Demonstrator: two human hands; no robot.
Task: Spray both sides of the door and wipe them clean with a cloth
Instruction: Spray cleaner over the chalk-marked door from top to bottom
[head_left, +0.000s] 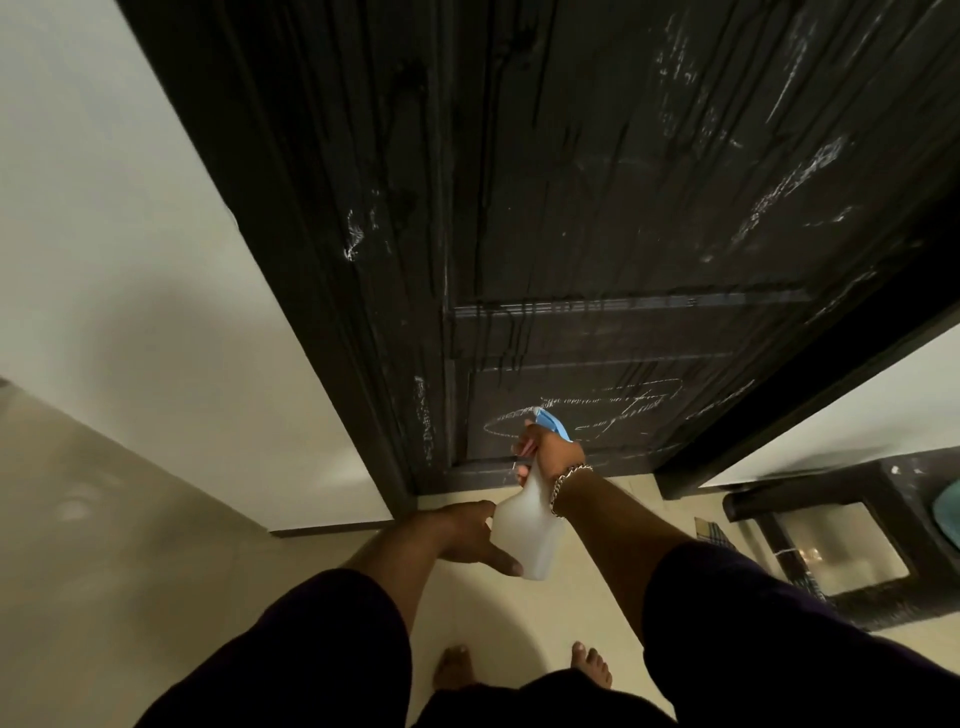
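A dark wooden door (597, 208) fills the upper middle, marked with white chalk scribbles and wet streaks running down its panels. My right hand (550, 452) grips the neck of a translucent white spray bottle (524, 535), whose blue nozzle (553, 423) points at the door's lower panel. My left hand (462, 535) has relaxed fingers that touch the left side and base of the bottle. A chain bracelet circles my right wrist. No cloth shows near my hands.
A cream wall (130, 260) stands left of the door. At the right a dark plastic stool (857, 540) stands on the pale tiled floor (597, 597), with something blue-green (948, 514) at the frame edge. My bare feet (519, 670) are below.
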